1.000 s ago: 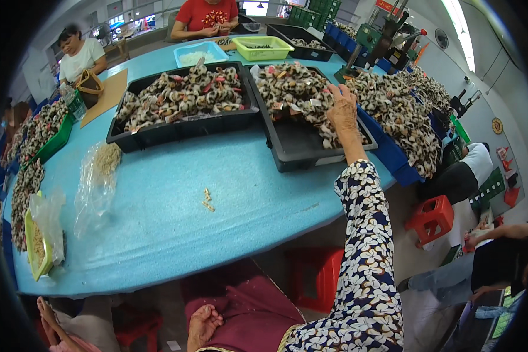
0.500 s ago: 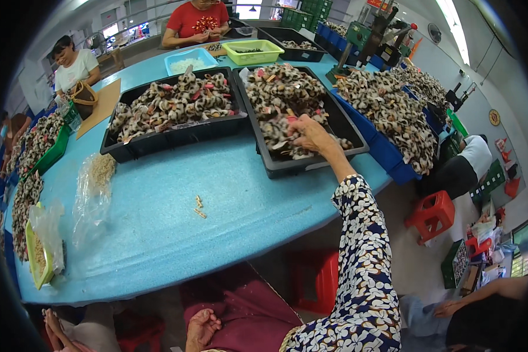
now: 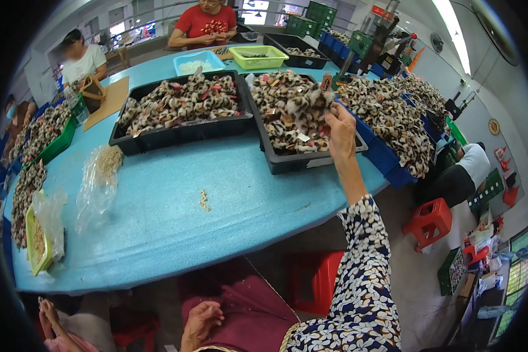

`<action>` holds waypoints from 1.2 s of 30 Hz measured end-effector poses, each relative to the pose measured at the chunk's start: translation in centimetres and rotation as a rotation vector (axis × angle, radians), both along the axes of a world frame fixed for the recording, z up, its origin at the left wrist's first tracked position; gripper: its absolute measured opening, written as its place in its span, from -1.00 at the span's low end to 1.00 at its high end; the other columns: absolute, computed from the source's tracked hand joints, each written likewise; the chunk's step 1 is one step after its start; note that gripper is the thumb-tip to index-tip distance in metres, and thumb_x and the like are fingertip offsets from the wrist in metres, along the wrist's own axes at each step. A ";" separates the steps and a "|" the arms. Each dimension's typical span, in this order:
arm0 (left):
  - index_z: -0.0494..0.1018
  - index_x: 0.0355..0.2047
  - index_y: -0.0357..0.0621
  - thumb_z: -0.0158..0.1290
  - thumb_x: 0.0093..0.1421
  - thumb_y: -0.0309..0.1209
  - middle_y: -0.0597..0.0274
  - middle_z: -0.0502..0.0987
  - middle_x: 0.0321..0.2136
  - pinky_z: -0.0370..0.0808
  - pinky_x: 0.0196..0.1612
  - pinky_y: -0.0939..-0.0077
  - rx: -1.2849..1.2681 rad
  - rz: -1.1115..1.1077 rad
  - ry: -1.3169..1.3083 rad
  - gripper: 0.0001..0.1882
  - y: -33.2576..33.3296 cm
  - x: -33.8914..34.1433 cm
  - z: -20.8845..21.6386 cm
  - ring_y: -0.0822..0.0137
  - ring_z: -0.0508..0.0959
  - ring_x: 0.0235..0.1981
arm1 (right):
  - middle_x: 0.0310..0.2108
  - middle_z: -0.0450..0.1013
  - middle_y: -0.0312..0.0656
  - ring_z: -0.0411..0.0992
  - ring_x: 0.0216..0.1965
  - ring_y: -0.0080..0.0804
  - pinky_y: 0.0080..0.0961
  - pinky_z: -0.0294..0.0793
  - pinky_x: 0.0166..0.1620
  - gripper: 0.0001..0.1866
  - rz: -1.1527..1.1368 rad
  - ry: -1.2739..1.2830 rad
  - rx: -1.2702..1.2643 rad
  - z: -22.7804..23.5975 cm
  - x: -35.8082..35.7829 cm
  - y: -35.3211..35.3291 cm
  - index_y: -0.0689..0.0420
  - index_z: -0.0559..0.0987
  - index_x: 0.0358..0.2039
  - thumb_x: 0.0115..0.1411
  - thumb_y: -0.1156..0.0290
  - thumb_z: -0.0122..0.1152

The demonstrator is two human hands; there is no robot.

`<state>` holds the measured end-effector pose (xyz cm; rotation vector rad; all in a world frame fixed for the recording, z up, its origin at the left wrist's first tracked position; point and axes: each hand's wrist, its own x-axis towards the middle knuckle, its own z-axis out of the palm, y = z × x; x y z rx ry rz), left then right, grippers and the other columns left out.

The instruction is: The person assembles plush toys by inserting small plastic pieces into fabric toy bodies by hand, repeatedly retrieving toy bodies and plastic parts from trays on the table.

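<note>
Far to the left of the fingers of the right hand [image 3: 342,132], a yellow-green tray [image 3: 30,240] stands near the edge of the worktop [image 3: 158,246]; its raised rim probably stops loose contents from scattering. Between it and the fingers, a clear plastic bag [image 3: 94,199] lies flat, with beige pieces gathered at its far end.

Directly left of the fingers, one black tray [image 3: 182,135] carries a heap of mottled furry pieces. Its near-parallel position beside the second tray presumably keeps both within reach.

Lower left of the fingers, the left hand [image 3: 202,322] rests on the lap, clear of the worktop. Its fingers are loosely curled; whether they enclose anything cannot be told. Above it, small tan pieces [image 3: 203,200] lie loose on the worktop.

The second black tray [image 3: 293,165] sits beneath the fingers. The right thumb and fingers are closed on a furry piece [image 3: 308,108], held above this tray's heap; the edge grip appears to leave most of it exposed. A brown tag [image 3: 327,82] projects above it.

Immediately right of the fingers, a heaped blue bin [image 3: 403,174] stands close beside the second tray.
</note>
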<state>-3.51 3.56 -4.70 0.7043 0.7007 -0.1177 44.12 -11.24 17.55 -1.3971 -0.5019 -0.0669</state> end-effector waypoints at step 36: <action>0.48 -0.40 -0.27 0.09 0.17 -0.35 0.36 0.51 -0.47 0.42 -0.37 0.69 0.519 0.650 -0.292 -0.81 1.8 9.9 10.4 0.58 0.45 -0.48 | -0.29 0.50 -0.22 0.46 -0.31 -0.56 -0.63 0.48 -0.22 -0.67 0.731 0.733 0.217 -12.8 -26.7 7.6 0.31 0.48 -0.14 0.08 0.48 0.24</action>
